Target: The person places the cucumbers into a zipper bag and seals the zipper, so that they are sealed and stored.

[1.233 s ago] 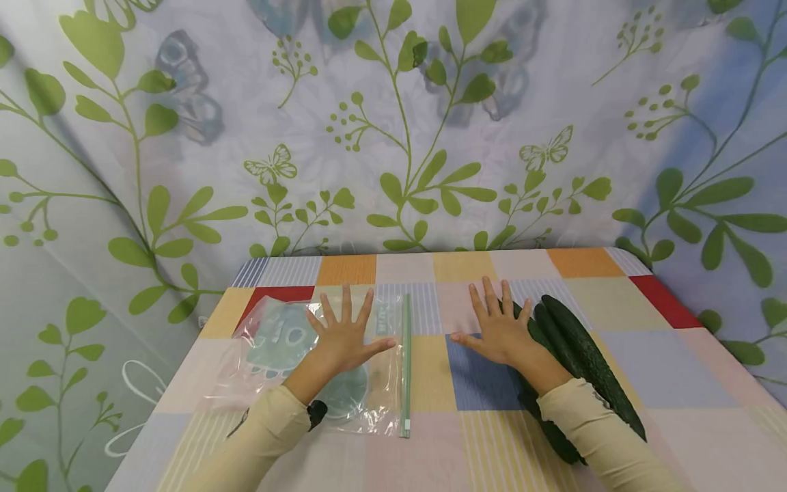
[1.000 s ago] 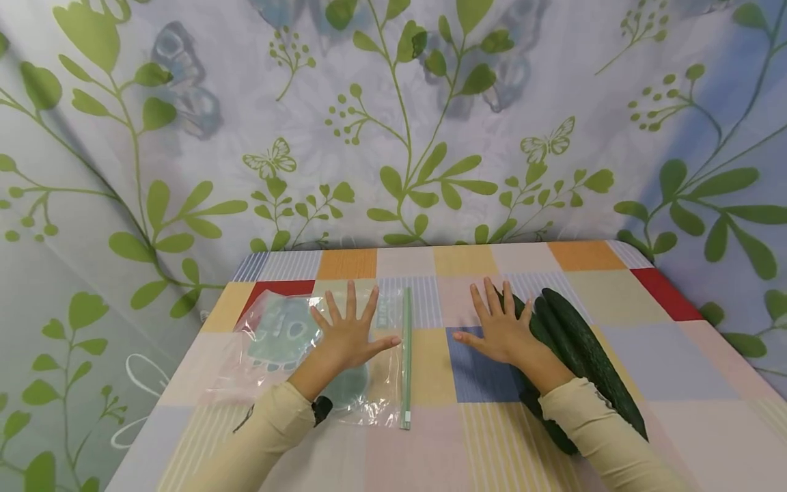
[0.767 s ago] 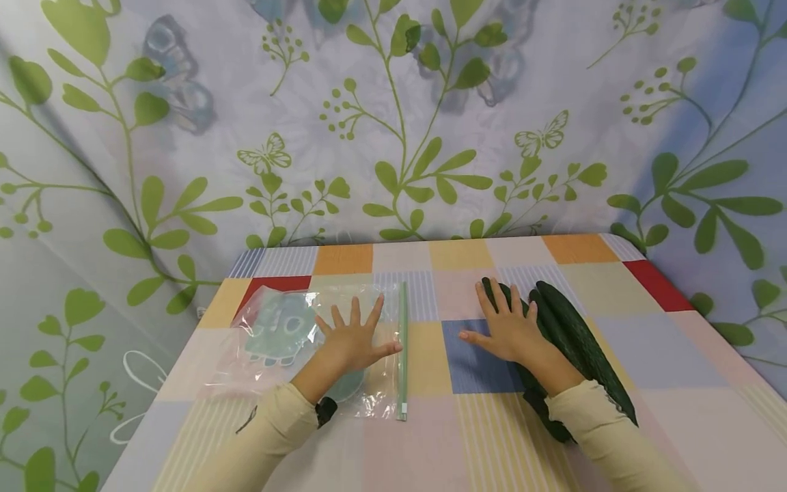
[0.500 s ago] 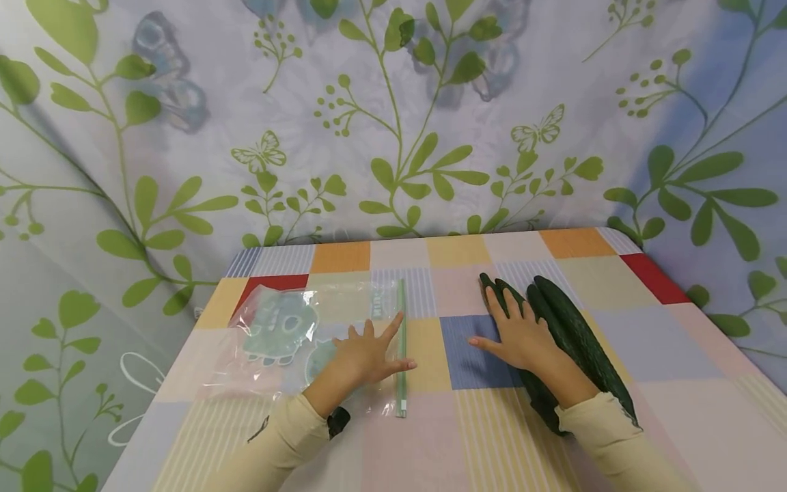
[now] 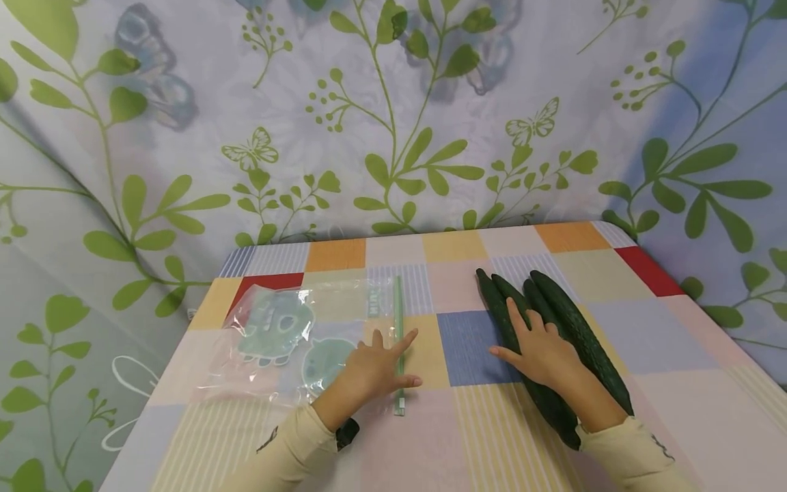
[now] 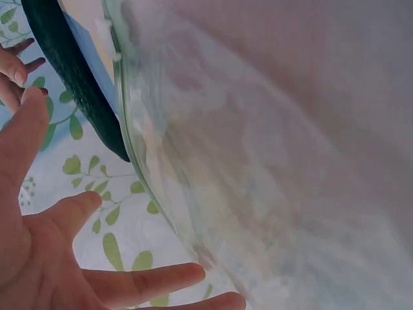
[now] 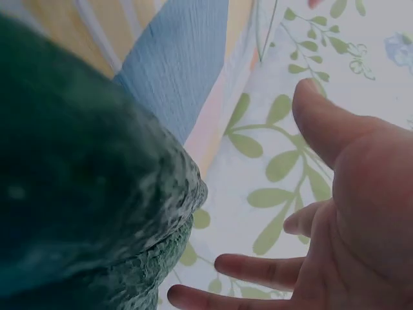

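Note:
A clear zip bag [image 5: 338, 298] with pale green cartoon prints lies flat on the left of the table. Its green zip strip [image 5: 398, 301] runs along the right side, with a white slider at the near end. Over that strip hovers my left hand [image 5: 371, 374], fingers spread and thumb out; the left wrist view shows the palm [image 6: 39, 265] apart from the plastic. Several dark green cucumbers [image 5: 584, 328] lie side by side on the right. Above them is my right hand [image 5: 547, 355], fingers loosely extended; in the right wrist view a gap separates it from the cucumbers [image 7: 97, 174].
A patchwork cloth [image 5: 479, 451] covers the table, whose far edge meets a hanging curtain [image 5: 295, 137] with leaf and butterfly prints. Between bag and cucumbers lies a blue patch [image 5: 458, 342] of the cloth.
Both hands were spread wide and have come down and nearer. The left shifted right to the zip strip; the right shifted right over the cucumbers, its fingers bending slightly. Bag and cucumbers stayed put.

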The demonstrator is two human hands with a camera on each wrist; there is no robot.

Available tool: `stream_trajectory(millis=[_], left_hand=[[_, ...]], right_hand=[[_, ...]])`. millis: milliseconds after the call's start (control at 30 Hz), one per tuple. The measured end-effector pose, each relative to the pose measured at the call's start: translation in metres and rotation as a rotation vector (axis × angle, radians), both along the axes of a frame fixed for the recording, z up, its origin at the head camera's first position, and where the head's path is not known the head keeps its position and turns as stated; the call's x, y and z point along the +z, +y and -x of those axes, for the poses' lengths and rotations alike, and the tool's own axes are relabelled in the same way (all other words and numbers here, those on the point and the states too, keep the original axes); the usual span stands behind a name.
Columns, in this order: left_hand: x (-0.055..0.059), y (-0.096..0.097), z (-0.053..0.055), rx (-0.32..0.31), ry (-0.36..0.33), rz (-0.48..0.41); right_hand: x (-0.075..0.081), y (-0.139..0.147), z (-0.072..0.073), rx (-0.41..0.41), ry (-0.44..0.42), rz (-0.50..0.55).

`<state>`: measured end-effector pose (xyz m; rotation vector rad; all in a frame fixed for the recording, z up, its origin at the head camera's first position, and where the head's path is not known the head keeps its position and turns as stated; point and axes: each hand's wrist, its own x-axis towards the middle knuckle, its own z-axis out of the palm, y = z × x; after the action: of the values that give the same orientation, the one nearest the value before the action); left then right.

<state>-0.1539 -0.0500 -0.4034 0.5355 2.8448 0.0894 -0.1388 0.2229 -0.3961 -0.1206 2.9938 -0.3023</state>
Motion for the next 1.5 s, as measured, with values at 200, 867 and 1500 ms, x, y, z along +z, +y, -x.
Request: stream_trajectory(millis=[200,867,1500], left_hand=[[-0.003,-0.002,-0.003,-0.016,0.019,-0.006],[-0.005,-0.006,0.002,-0.004,-0.008,-0.055],[-0.016,-0.011,0.000,-0.036,0.037,-0.140]], right_hand=[[-0.003,0.000,-0.013,-0.016,0.015,-0.017],[-0.014,-0.015,-0.032,-0.049,0.041,0.063],[-0.026,-0.016,-0.040,-0.047,-0.145,0.043]])
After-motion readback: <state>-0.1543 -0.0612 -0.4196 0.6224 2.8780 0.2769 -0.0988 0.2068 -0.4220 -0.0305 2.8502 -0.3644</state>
